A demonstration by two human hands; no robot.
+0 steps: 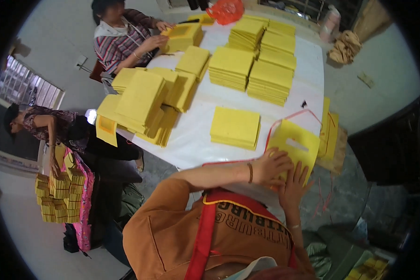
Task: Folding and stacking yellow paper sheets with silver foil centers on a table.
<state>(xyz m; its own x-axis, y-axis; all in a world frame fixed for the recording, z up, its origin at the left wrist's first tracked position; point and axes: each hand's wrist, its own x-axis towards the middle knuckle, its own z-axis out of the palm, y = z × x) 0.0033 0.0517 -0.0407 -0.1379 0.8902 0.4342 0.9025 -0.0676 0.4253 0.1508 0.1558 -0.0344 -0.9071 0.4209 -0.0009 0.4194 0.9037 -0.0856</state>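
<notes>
At the table's near right corner lies a yellow paper sheet or thin stack [294, 140] with a pale strip [297, 145] on its face. My left hand [271, 167] rests on its near left part, the fingers outstretched and slightly bent. Beside it, my right hand [295, 186] presses the near edge with fingers spread flat. Both hands are open, and the thumbs are partly hidden. A pink string [272, 130] runs along the left side and past the far edge of the paper. To the left sits a short yellow paper stack [234, 127].
Tall yellow stacks [231, 65] fill the far part of the white table [196, 119]; more piles [140, 100] cover its left side. A person [121, 35] handles a yellow stack at the far left. Another person [56, 126] touches tied bundles [58, 196]. Yellow bundles [329, 128] stand off the right edge.
</notes>
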